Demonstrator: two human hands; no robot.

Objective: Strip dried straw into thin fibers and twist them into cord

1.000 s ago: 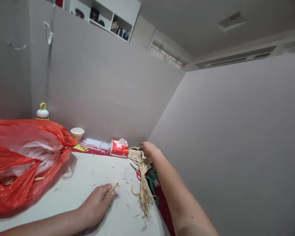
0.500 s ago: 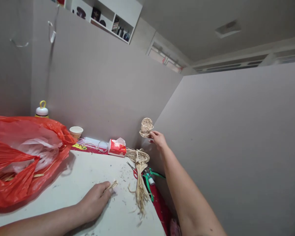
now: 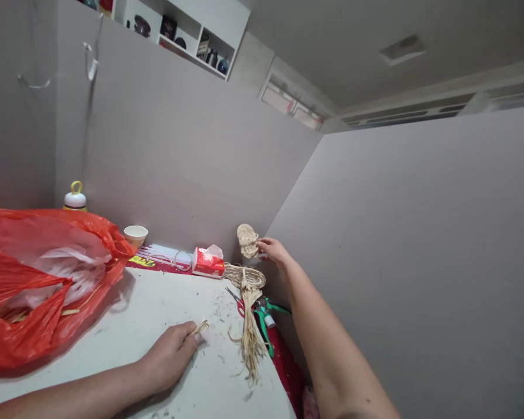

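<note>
Left hand: the left hand [image 3: 174,354] is closed on a short pale strand [image 3: 202,327] above the table [image 3: 157,305]; only the strand's looped tip shows, the rest hidden in the fist.
Right hand: the right hand [image 3: 274,250] pinches the edge of a small woven straw piece [image 3: 247,240]; the fingers behind it are hard to make out.
Woven piece: held up near the wall corner, above the tied straw bundle [image 3: 252,340]; its weave is blurred.
Straw bundle: loose ends hang toward the table's right edge, partly covering the scissors [image 3: 240,305].
Green-handled tool: the green-handled tool [image 3: 260,331] lies beside the bundle, its head too cluttered to read.
Red bag: the red bag [image 3: 21,343] is cut off at left, contents mostly hidden.
Bottle: the bottle [image 3: 75,199] shows only its top.
</note>
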